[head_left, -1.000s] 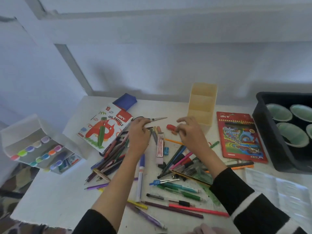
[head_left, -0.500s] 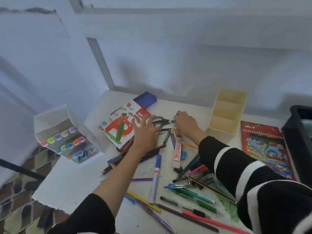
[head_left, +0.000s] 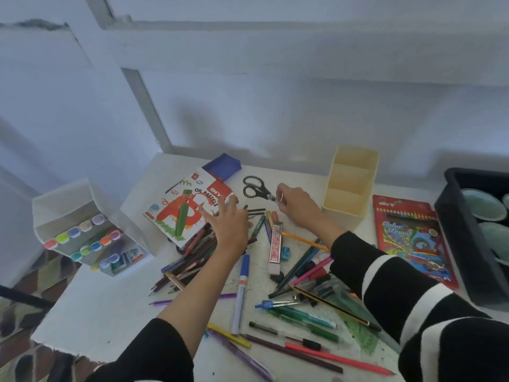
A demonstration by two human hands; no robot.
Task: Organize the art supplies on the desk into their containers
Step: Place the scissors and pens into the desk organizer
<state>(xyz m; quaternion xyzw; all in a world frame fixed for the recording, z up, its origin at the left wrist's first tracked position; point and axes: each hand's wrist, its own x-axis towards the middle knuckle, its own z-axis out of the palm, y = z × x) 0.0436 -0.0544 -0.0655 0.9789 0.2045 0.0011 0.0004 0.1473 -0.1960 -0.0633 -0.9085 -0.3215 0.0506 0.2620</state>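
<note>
Since half a second ago the left hand (head_left: pixel 230 227) has come off the scissors (head_left: pixel 256 188), whose black handles now lie bare on the tabletop (head_left: pixel 110 307) between the oil pastels box (head_left: pixel 181 213) and the cream pen holder (head_left: pixel 349 183). That hand is over the heap of pencils (head_left: pixel 198 252), its grip spread wide with the fingertips above the near corner of the pastels box. The right hand (head_left: pixel 298 209) has curled up from lying flat; its grip pinches the blade end of the scissors between thumb and fingers, the handles pointing away to the left. Pens and markers lie scattered across the tabletop near both forearms. A white marker rack (head_left: pixel 82 230) stands at the left edge, and a coloured pencil pack (head_left: pixel 410 238) lies right of the holder, just beside a black tray (head_left: pixel 465 244)
</note>
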